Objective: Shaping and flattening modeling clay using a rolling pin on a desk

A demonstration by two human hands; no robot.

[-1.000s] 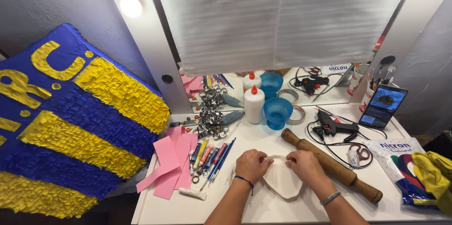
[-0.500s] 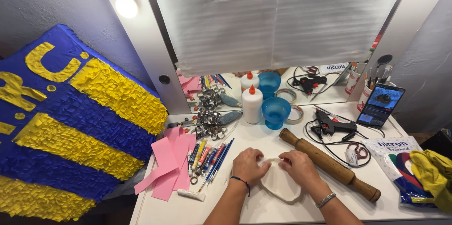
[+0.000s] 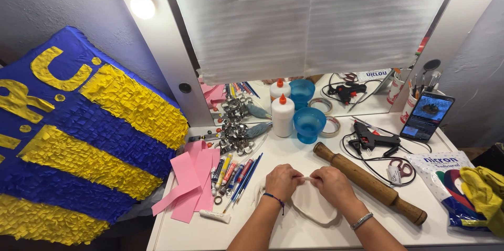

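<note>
My left hand (image 3: 282,181) and my right hand (image 3: 333,186) meet at the middle of the white table (image 3: 294,232), fingertips pinching the top edge of a flat piece of white dough (image 3: 310,205). The dough lies on the table between my wrists, partly covered by both hands. A wooden rolling pin (image 3: 368,181) lies diagonally just right of my right hand, apart from it. A dark bracelet is on my left wrist and a silver one on my right.
Pink paper sheets (image 3: 190,182), pens and modelling tools (image 3: 236,172) lie to the left. A glue bottle (image 3: 283,116), blue bowl (image 3: 309,124), tape roll (image 3: 331,125), glue gun (image 3: 371,139) and phone (image 3: 426,116) stand behind. A blue-and-yellow fringed piñata (image 3: 79,135) leans at left. Packet and yellow cloth (image 3: 480,190) sit right.
The view has tilted slightly. My hands have closed in together over the top of the white dough, which now looks folded and narrower between them.
</note>
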